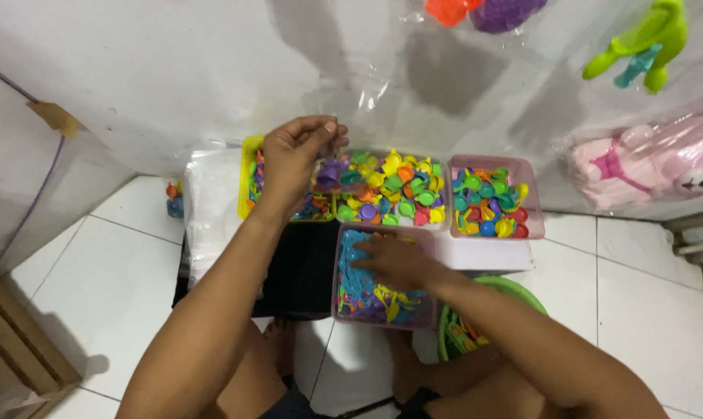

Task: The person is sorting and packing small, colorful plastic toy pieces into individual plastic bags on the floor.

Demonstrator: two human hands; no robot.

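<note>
White tiled floor [95, 271], seated. Right hand [398, 262] flat in near pink tray [343, 306] of blue pieces, grip state unclear. Beyond, left hand [293, 159] pinched on clear bag [351, 101], purple piece [332, 172] inside, above yellow tray [248, 167].

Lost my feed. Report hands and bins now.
Left hand raised, pinching a clear bag with a purple piece inside. Right hand down in the near bin. Nothing blocking.
</note>
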